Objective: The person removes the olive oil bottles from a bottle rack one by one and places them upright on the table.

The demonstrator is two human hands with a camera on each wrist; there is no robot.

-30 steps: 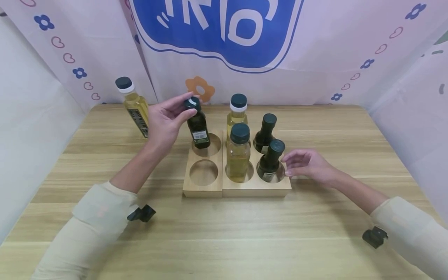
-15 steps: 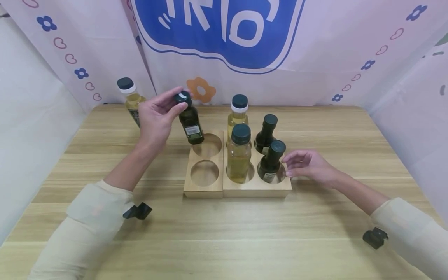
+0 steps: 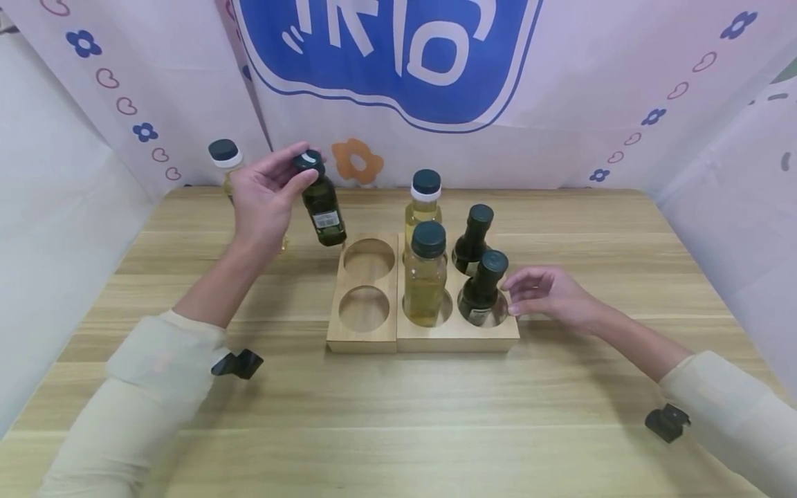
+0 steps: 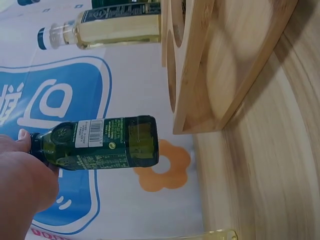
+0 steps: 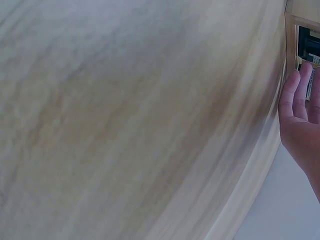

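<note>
My left hand (image 3: 264, 194) pinches a small dark green glass bottle (image 3: 323, 211) by its cap, holding it up left of the wooden bottle rack (image 3: 364, 339). In the left wrist view this green bottle (image 4: 100, 143) hangs clear of the rack (image 4: 195, 100), its barcode label showing. The rack's two left holes hold nothing. A yellow oil bottle (image 3: 425, 290) stands in the front middle hole, and another yellow oil bottle (image 3: 423, 207) behind it. My right hand (image 3: 551, 297), fingers loosely bent, rests at the rack's right side beside a dark green bottle (image 3: 481, 290).
Another dark green bottle (image 3: 473, 238) stands in the rack's back right hole. Behind my left hand, mostly hidden, is a yellow oil bottle (image 3: 226, 158) with a dark cap. A printed cloth (image 3: 529, 152) hangs along the back edge of the wooden table (image 3: 436, 422).
My left hand has lifted the green bottle from over the back left hole and carried it leftward, now covering most of the yellow bottle behind. My right hand has stayed in place.
</note>
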